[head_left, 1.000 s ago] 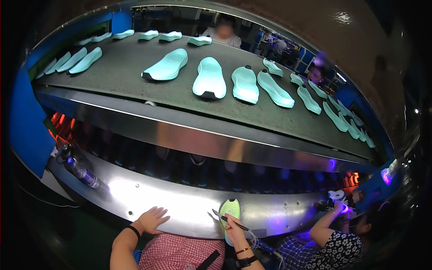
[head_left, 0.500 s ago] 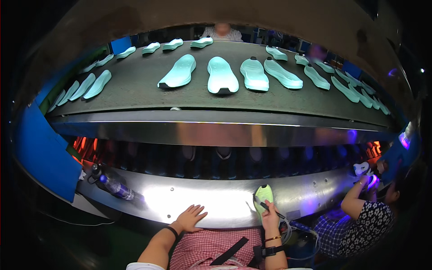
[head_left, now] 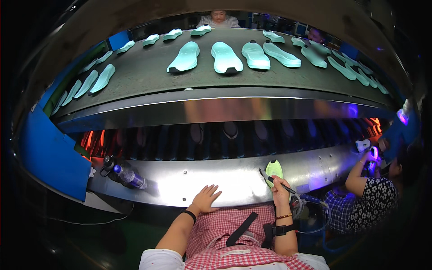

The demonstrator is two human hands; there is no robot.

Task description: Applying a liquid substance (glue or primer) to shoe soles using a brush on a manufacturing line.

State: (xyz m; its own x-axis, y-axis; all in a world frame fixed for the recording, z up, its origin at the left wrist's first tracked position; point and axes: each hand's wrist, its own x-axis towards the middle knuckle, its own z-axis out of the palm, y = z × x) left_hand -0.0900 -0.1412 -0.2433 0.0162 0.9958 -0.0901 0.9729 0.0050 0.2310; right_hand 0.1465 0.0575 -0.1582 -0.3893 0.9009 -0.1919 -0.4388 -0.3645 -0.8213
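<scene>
My left hand lies flat on the near edge of the steel ledge, fingers spread and nothing in them. My right hand is closed round the black handle of a brush-like tool. The tool slants up and left across a yellow-green shoe sole lying on the ledge, and its dark tip reaches just past the sole's left edge. Whether the tip touches the sole I cannot tell. Thin clear tubing hangs beside my right wrist. My fingers and the tool hide the sole's near end.
Pale mint shoe soles lie spread over a dark conveyor belt beyond the ledge. Bottles lie at the ledge's left. Orange-glowing heaters show under the belt. A co-worker sits at the right, and another person is across the belt.
The whole view has shifted, so the ledge and belt appear higher. The tool's tip now shows farther beyond the sole's left edge. My left hand stays flat on the ledge.
</scene>
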